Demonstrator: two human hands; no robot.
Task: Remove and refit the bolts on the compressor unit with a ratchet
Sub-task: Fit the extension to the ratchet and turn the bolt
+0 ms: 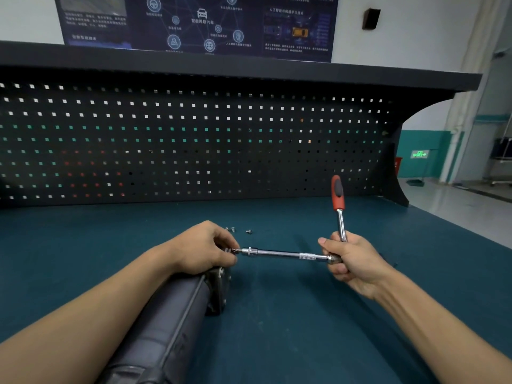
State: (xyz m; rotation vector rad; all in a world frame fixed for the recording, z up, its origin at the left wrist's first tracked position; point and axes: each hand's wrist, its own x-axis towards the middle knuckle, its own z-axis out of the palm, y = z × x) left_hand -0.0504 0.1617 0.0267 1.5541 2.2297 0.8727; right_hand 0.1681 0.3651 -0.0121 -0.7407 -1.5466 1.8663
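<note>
A dark grey cylindrical compressor unit (177, 309) lies on the blue bench, its flanged end toward the middle. My left hand (205, 248) rests over that end and pinches the tip of the extension bar where a small bolt meets the socket. The chrome extension bar (282, 254) runs level to the right into the ratchet head. My right hand (352, 261) grips the ratchet at its head. The ratchet's red and black handle (337, 194) points up and away. The bolt itself is mostly hidden by my fingers.
A few loose bolts (248, 231) lie on the blue bench mat (291, 314) just beyond my left hand. A black pegboard (194, 139) backs the bench. The bench's right edge drops to a grey floor (471, 206).
</note>
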